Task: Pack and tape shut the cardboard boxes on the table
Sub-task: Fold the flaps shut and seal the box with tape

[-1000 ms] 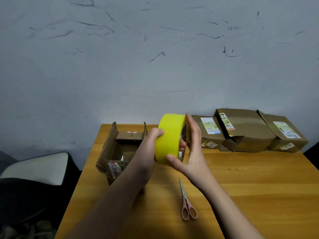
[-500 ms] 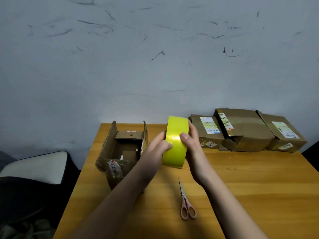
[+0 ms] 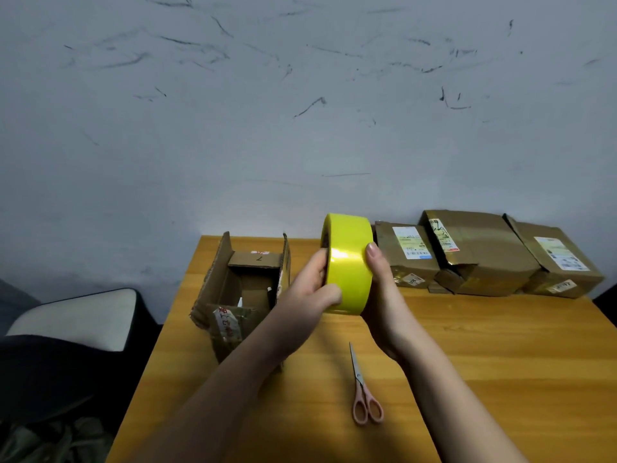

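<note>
A yellow tape roll (image 3: pixel 348 265) is held on edge above the wooden table (image 3: pixel 467 345), between both hands. My left hand (image 3: pixel 310 295) grips its left rim, thumb across the lower front of the band. My right hand (image 3: pixel 384 295) holds the right side, a fingertip lying on the band. An open cardboard box (image 3: pixel 240 289) stands at the left with its flaps up. Three closed boxes with labels (image 3: pixel 484 255) line the back right against the wall.
Pink-handled scissors (image 3: pixel 364 392) lie shut on the table in front of the hands. A chair with a pale seat (image 3: pixel 70 315) stands off the table's left edge. A scuffed grey wall (image 3: pixel 300 111) runs behind the table.
The roll has turned in my hands, so that its glossy band now faces me. My left thumb has slid lower across the band. The roll sits slightly more to the right.
</note>
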### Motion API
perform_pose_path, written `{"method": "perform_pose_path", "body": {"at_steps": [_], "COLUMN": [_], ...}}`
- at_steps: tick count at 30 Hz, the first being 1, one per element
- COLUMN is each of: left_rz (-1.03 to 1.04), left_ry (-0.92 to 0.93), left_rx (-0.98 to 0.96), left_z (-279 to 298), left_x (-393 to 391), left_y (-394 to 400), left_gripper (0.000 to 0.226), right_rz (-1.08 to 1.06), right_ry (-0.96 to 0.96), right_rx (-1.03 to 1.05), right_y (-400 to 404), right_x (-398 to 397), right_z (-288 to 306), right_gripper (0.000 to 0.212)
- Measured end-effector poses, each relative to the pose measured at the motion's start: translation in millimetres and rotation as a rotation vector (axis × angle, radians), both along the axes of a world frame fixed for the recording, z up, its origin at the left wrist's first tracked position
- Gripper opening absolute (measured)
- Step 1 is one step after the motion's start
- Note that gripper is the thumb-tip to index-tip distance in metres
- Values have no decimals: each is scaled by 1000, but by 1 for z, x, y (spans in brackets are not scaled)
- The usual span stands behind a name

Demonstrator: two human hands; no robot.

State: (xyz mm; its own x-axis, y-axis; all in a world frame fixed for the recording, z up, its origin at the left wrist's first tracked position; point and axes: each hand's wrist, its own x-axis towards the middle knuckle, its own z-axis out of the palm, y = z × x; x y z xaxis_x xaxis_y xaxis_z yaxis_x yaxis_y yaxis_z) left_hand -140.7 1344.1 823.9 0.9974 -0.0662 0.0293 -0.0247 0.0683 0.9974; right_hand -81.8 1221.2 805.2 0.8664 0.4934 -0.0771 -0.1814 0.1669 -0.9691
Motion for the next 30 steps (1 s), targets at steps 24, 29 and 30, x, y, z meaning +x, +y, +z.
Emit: {"method": "perform_pose_path", "body": {"at_steps": [24, 29, 30], "left_rz": [91, 190, 162], "left_ry": [35, 204, 216], "left_rx": [-13, -202, -206], "left_z": [4, 12, 12], "left_x": [-1, 2, 2], "left_y": [4, 8, 9], "left_gripper": [39, 41, 44], "right_rz": [-26, -142, -154], "right_ry": [-121, -658, -763], "right_rx": [14, -225, -262], "right_y": [6, 4, 3], "right_x": [4, -6, -6], "right_z": [-4, -2, -2], "right_gripper": [108, 96, 97]}}
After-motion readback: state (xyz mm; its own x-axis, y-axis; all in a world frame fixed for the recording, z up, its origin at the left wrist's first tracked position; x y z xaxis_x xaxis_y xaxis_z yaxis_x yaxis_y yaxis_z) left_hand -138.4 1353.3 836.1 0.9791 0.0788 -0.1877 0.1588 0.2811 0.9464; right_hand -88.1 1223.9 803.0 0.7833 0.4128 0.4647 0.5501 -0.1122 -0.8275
